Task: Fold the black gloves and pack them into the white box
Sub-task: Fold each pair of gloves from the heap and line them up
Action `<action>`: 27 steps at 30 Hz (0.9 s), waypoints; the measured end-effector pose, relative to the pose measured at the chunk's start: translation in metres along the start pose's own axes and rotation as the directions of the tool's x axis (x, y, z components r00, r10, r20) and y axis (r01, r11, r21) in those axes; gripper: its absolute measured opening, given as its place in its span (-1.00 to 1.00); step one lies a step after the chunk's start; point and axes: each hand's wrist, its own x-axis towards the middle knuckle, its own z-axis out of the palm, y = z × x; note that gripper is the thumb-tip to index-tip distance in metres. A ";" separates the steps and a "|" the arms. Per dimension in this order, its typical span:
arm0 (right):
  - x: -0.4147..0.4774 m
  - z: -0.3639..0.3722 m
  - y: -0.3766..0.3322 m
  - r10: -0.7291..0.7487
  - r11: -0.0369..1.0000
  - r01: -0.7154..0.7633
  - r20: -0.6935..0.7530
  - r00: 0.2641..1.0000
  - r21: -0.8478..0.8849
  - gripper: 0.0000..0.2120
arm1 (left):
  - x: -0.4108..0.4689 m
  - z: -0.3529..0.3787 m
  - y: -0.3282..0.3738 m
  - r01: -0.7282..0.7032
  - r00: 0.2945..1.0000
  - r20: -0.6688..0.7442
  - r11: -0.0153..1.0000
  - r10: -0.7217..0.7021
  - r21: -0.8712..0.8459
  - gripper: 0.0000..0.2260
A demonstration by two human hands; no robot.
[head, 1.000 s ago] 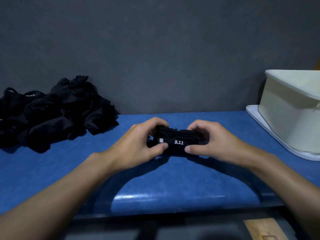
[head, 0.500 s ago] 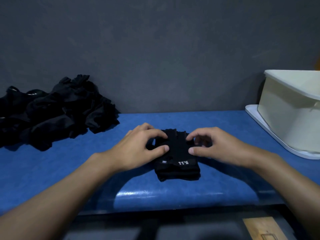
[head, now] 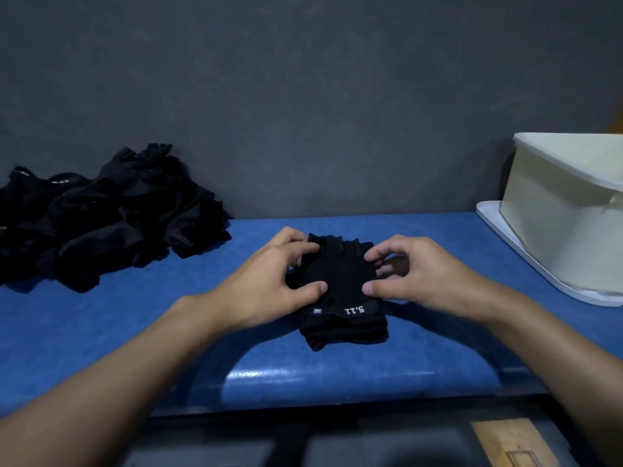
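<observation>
A pair of black gloves (head: 340,278) with white "5.11" lettering lies flat on the blue table (head: 135,318), fingers pointing away from me. My left hand (head: 266,284) grips the pair's left side, thumb on top and fingers curled over the far left corner. My right hand (head: 421,274) pinches the right side, with the thumb at the edge and the index finger on the far right corner. The white box (head: 556,224) stands at the right, apart from both hands; its inside is hidden.
A heap of loose black gloves (head: 101,214) lies at the back left against the dark wall. The white box stands on a flat white lid (head: 502,237). The table's front edge runs just below my forearms.
The rolled bundle held up between both hands has come down and opened out flat on the table. Both hands have shifted to its two sides.
</observation>
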 end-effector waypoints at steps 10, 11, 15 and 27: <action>0.002 0.005 0.002 -0.039 0.998 0.040 0.029 0.999 -0.046 -0.60 | 0.001 0.002 -0.003 0.005 1.000 0.004 1.000 -0.005 -0.012 -0.40; 0.002 0.005 0.002 -0.039 0.997 0.042 0.036 0.999 -0.061 -0.60 | 0.001 0.002 -0.004 0.002 1.000 0.005 1.000 -0.002 -0.004 -0.39; 0.002 0.004 0.001 -0.040 0.996 0.045 0.062 0.997 -0.081 -0.58 | 0.000 0.001 -0.005 -0.003 1.000 0.012 1.000 0.003 -0.022 -0.37; -0.002 0.001 -0.002 -0.012 0.999 0.016 0.128 0.992 -0.029 -0.52 | -0.003 0.000 0.000 0.005 0.999 0.052 0.999 -0.003 -0.042 -0.22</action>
